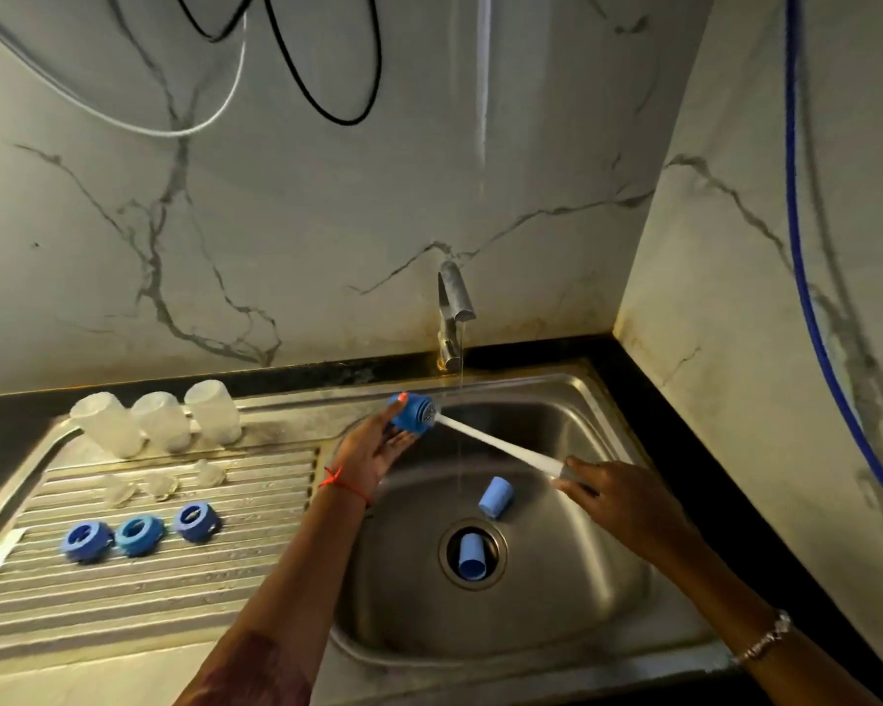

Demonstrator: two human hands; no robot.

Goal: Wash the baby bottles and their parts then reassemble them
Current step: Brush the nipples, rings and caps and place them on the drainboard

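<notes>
My left hand point(373, 450) grips a blue bottle cap point(410, 411) above the left edge of the sink basin point(572, 593). My right hand point(613, 496) holds the white handle of a bottle brush point(495, 443), whose bristled head is inside the cap. Two more blue caps lie in the basin, one point(496, 496) near the middle and one point(471, 555) over the drain. On the drainboard point(123, 593) stand three clear bottles point(161, 420) upside down, three clear nipples point(161, 484) and three blue collar rings point(139, 536).
The tap point(452, 308) at the back of the sink runs a thin stream of water into the basin. A marble wall stands behind and to the right. White and black cables and a blue hose point(806, 277) hang on the walls.
</notes>
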